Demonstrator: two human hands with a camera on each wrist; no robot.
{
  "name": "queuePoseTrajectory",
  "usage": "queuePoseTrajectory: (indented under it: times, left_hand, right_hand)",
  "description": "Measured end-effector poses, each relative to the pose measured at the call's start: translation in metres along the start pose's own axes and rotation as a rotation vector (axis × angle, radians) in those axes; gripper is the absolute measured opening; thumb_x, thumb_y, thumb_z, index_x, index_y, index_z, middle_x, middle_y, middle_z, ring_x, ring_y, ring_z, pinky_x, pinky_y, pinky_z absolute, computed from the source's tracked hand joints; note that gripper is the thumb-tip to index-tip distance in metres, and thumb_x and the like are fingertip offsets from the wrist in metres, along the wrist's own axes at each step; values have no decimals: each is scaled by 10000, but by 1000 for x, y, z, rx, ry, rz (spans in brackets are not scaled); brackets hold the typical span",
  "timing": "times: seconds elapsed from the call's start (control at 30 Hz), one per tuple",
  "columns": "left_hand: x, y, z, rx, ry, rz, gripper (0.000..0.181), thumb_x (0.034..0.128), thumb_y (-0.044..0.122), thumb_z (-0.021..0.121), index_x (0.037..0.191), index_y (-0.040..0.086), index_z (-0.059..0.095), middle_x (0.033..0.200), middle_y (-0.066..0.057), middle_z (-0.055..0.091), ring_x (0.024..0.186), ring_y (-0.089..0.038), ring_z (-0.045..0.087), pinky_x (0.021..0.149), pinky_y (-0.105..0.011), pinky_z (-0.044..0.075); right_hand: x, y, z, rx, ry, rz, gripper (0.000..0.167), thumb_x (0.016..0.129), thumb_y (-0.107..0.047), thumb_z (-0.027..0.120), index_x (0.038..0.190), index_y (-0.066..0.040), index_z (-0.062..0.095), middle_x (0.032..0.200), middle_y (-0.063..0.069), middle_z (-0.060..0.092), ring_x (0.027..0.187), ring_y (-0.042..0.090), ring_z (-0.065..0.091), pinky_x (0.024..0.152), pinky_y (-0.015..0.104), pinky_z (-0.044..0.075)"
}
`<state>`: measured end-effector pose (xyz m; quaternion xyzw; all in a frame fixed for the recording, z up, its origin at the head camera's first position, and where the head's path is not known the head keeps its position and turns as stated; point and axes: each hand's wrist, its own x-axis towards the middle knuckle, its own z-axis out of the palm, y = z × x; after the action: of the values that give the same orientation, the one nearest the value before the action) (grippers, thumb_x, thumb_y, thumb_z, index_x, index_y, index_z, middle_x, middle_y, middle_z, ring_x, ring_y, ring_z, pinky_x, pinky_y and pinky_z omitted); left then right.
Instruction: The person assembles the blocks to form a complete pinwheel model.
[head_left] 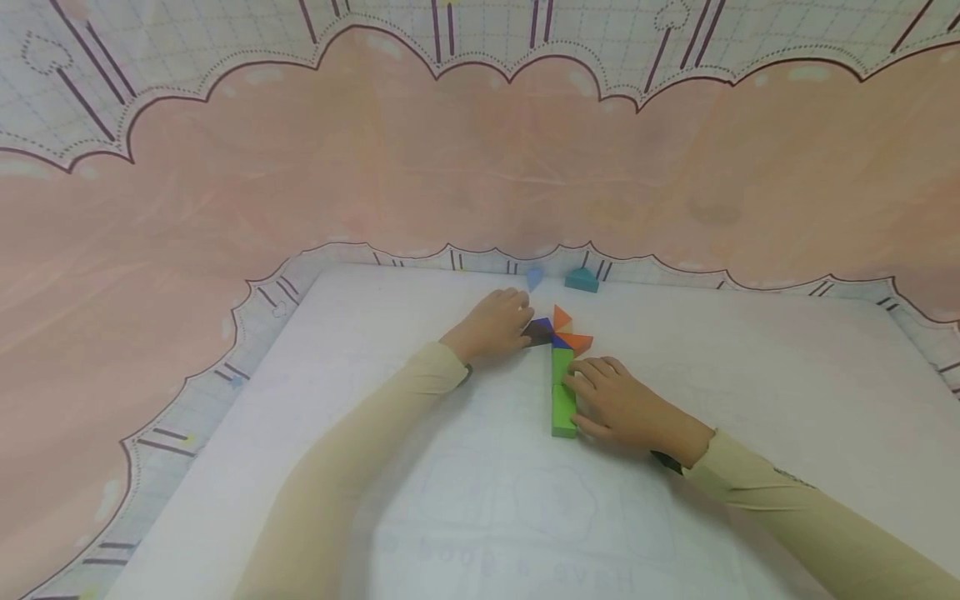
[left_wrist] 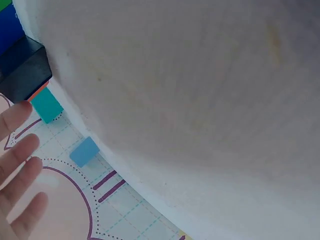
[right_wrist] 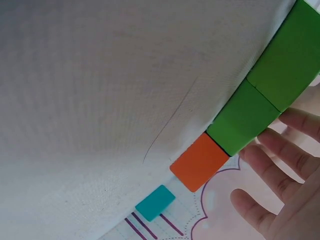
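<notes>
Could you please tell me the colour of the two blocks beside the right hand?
Both blocks are green, clearest in the right wrist view.

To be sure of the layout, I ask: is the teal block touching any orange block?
Apart. In the head view, white tabletop shows between the teal block and the nearest orange block.

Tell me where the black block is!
Near the head view's middle, the black block is beside the left hand, left of the orange blocks.
</notes>
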<state>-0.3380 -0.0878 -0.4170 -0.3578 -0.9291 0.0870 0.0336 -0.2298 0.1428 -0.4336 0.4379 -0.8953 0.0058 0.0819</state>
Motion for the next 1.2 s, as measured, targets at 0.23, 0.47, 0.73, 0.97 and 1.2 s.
queuePoseTrajectory:
  times: [0.23,0.47,0.73,0.97,1.2]
  left_hand:
    - [2,0,0,-13,-11,13,329,921,371,546,1090,100,622,1163,-47,551,1065,-186,497,994,-321,404]
    - [4,0,2,-9,9,33,314,920,371,546,1062,103,627,1120,-33,557,1018,-170,498,953,-304,420]
    - [10,-12,-11,-18,-19,7,342,956,361,470,1090,89,628,1090,-59,578,1003,-215,531,947,-364,435]
    - [31,-36,-17,-32,-26,-3,393,941,286,506,1294,114,528,1288,-125,529,1206,-298,486,1061,-450,356]
    - [58,-45,-4,-17,-8,-59,381,930,259,491,1284,117,509,1277,-131,524,1243,-299,448,1091,-439,320]
  right_hand:
    - [0,-1,-1,3,-6,5,468,896,-403,549,1231,-77,527,1249,98,534,1182,268,486,1017,470,390]
    - [-1,-1,-2,4,-17,14,476,896,-411,548,1235,-77,525,1257,101,531,1189,272,483,1021,473,389]
    - [0,0,0,26,-10,8,471,899,-408,547,1237,-81,527,1262,100,531,1192,271,486,1025,476,384]
    - [0,1,1,26,5,1,474,895,-403,553,1234,-72,528,1249,99,535,1183,270,490,1021,469,385]
    - [0,3,4,29,19,-10,469,895,-397,557,1232,-73,525,1242,97,536,1176,267,492,1017,458,390]
